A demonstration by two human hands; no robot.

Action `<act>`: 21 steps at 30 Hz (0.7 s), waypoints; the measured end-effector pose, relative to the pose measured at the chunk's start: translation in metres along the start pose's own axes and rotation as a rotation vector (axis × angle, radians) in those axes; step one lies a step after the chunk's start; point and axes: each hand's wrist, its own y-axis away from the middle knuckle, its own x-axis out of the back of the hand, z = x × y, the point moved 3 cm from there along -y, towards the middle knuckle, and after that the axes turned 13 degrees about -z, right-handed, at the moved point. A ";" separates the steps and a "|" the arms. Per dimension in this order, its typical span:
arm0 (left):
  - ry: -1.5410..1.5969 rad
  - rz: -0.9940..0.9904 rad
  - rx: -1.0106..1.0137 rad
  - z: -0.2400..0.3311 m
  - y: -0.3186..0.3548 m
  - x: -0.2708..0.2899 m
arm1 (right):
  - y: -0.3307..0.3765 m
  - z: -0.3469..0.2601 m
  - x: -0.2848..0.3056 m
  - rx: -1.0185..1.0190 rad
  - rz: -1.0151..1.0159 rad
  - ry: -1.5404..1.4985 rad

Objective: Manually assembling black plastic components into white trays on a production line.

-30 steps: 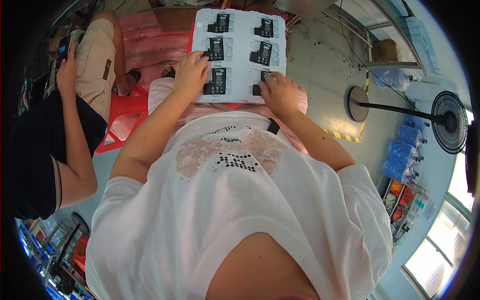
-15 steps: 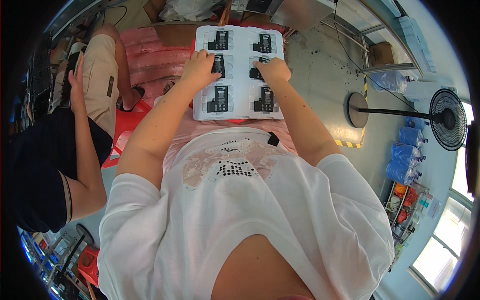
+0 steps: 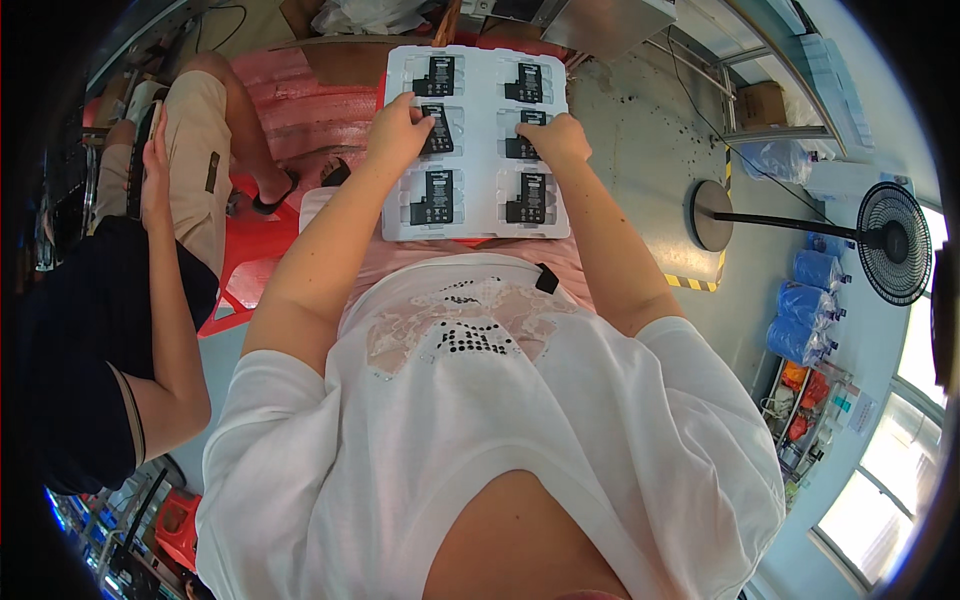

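A white plastic tray (image 3: 480, 215) lies across my lap, with black flat phone batteries in its recesses, in two columns. My left hand (image 3: 398, 135) is at the tray's left side, fingers curled, its thumb on the edge of the slightly tilted middle-left battery (image 3: 437, 130). On the other side, my right hand (image 3: 560, 140) has its fingertips closed at the middle-right battery (image 3: 524, 148) and covers part of it. The upper-left battery (image 3: 440, 76), upper-right battery (image 3: 530, 83), lower-left battery (image 3: 439, 197) and lower-right battery (image 3: 532, 198) lie untouched.
To my left, a seated person (image 3: 120, 300) holds a dark flat object (image 3: 140, 160). A red plastic stool (image 3: 250, 255) stands between us. A black standing fan (image 3: 893, 242), blue water bottles (image 3: 800, 340) and a metal rack (image 3: 795, 130) are on the right.
My left hand has drawn back slightly to the left, showing more of the middle-left battery. My right hand has shifted slightly right and exposes more of its battery. The view has moved a little.
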 end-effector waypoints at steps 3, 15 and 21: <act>0.047 0.074 0.069 0.006 -0.003 -0.001 | -0.003 0.006 -0.005 0.006 0.061 0.053; 0.066 0.040 0.137 -0.021 -0.019 -0.008 | 0.001 0.010 -0.007 0.098 0.085 -0.022; 0.100 0.094 0.144 -0.008 -0.015 -0.005 | 0.002 0.013 -0.007 0.141 0.082 -0.061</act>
